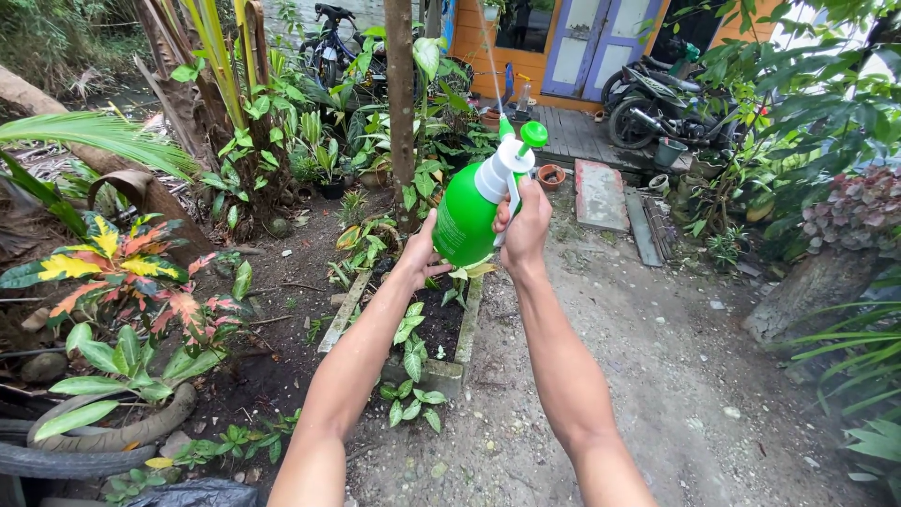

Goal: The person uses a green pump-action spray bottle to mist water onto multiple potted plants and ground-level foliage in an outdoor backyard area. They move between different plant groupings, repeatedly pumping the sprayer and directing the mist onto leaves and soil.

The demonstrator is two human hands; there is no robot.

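Green spray bottle [466, 221] sits between both hands, raised at arm's length and tilted with its white pump head and green cap toward the upper right. Right hand [526, 225] curls its fingers [514, 199] closed around the white neck and trigger, thumb side facing the camera. Left hand [419, 252] presses against the lower left of the bottle's body; only its back and wrist show, so how far those fingers wrap cannot be told. Both forearms stretch forward from the bottom edge. Directly under the bottle runs a narrow concrete-edged planter bed [462, 338] with small spotted green plants. To the left grows a croton [127, 268] with yellow and red leaves, near an old tyre [66, 460]. Ahead stands a thin tree trunk [400, 103], and farther back a parked motorbike [657, 99] before an orange building with blue doors [596, 42].
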